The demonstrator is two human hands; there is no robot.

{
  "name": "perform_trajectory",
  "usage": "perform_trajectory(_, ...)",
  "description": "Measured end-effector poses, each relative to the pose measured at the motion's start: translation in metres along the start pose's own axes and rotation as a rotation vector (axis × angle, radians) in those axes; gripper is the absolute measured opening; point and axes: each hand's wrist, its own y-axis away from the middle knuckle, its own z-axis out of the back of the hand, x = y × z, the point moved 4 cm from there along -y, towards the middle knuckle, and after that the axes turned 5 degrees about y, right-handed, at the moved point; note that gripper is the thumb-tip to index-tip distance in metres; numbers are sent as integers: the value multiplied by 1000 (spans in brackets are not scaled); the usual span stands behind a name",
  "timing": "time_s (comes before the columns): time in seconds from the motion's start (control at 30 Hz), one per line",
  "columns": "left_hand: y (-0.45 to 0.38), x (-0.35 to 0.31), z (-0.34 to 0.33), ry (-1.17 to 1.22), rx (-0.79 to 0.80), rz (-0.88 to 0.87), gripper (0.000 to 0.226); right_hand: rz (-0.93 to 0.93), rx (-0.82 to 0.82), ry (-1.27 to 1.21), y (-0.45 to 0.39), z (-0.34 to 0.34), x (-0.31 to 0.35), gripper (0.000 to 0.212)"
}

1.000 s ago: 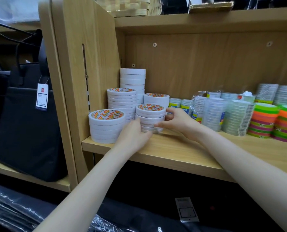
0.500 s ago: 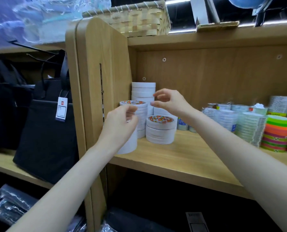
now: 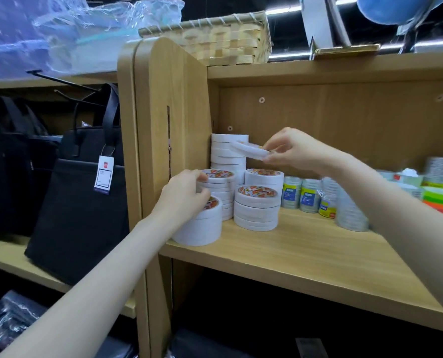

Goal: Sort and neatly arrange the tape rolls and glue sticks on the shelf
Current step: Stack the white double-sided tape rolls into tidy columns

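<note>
Since half a second ago, right hand (image 3: 292, 151) now pinches one thin white tape roll (image 3: 250, 150), tilted beside the tall back stack (image 3: 228, 156) to top it. Left hand (image 3: 186, 197) grips the middle stack (image 3: 219, 187) on the shelf (image 3: 305, 254), steadying.

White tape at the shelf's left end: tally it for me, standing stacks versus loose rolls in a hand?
Standing white stacks: 5 (tall back stack, left middle stack gripped by the left hand, right back stack, front right stack, front left stack)
Loose white roll pinched in the right hand: 1
Total: 6
</note>
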Motion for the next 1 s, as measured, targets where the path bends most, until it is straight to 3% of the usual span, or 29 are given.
perform_trajectory(0.17, -7, -4, -8, -61, 67, 16, 38, -49, 184, 135, 44, -27, -19, 23)
perform_trajectory(0.4, -2, -3, -8, -76, 79, -1, 37, -190, -46, -276, 48, -47, -29, 42)
perform_trajectory(0.47, -2, -2, -9, -67, 76, -2, 36, -254, -69, -375, 55, -56, -30, 59)
perform_trajectory(0.6, 0, -1, -11, -59, 65, -1, 35, -290, 5, -436, 64, -94, -12, 116)
perform_trajectory(0.73, -1, -1, -11, -55, 52, 9, 36, -289, -82, -365, 65, -105, -1, 116)
perform_trajectory(1.0, -2, -1, -12, -56, 52, 10, 34, -307, -52, -360, 74, -94, -17, 113)
